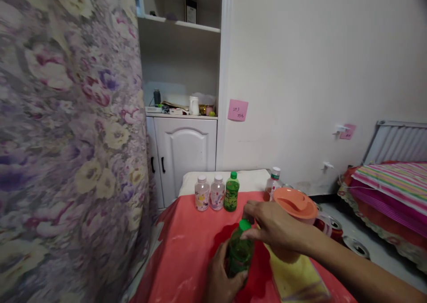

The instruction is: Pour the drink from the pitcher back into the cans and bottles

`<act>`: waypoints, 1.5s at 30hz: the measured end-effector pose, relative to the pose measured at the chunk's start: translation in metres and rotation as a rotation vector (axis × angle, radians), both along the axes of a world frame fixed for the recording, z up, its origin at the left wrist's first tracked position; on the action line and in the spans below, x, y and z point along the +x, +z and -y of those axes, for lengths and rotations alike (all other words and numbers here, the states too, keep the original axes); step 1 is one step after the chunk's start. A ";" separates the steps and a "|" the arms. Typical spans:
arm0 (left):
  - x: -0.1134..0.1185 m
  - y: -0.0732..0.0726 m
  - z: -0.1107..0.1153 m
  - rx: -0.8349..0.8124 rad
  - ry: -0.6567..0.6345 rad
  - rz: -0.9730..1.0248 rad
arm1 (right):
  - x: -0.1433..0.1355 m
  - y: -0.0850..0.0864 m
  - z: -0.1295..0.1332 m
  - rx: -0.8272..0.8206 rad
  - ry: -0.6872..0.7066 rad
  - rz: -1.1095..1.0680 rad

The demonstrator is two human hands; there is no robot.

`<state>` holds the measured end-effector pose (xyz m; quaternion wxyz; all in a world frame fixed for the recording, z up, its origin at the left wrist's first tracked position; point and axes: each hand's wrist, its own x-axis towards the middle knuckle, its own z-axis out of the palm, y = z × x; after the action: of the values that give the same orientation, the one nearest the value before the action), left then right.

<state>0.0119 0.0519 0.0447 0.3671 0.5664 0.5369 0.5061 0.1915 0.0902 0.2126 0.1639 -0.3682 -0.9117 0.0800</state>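
A green plastic bottle [240,254] with a bright green cap [244,225] stands nearly upright over the red tablecloth, close in front of me. My left hand [225,274] wraps round its lower body. Fingers of my right hand [265,218] close on the cap from the right and above; part of the grip is hidden. Behind them another green bottle [231,194] stands capped on the table. Beside it, to the left, are two clear bottles with white caps, the nearer-middle bottle [217,194] and the leftmost bottle [202,195], both with printed pictures.
Under my right forearm lies a yellow cloth [296,276]. Right of the table's back are a clear bottle [274,180], an orange lid [296,203] and several cans, including an open can [355,247]. A floral curtain [73,129] hangs left; a cabinet [187,156] stands behind.
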 end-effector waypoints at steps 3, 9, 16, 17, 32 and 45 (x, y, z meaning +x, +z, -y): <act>-0.001 -0.004 -0.002 0.014 0.035 -0.008 | 0.000 0.001 0.000 0.021 0.004 -0.024; -0.002 -0.005 -0.004 0.044 0.001 -0.002 | -0.001 0.001 0.005 -0.051 0.078 -0.041; -0.003 -0.010 -0.004 0.067 0.015 -0.030 | -0.004 -0.011 0.002 -0.057 0.031 -0.080; -0.003 -0.010 -0.004 0.067 0.019 -0.033 | -0.003 -0.011 0.002 -0.061 0.033 -0.075; -0.002 -0.005 -0.004 0.099 0.016 0.055 | 0.002 0.024 -0.025 -0.052 -0.012 -0.073; -0.014 -0.020 -0.011 0.081 0.155 0.066 | 0.048 0.056 -0.136 0.120 -0.325 0.083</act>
<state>-0.0017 0.0627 0.0248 0.3212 0.5204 0.5458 0.5728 0.2391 0.2262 0.2687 0.1588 -0.5032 -0.8493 -0.0174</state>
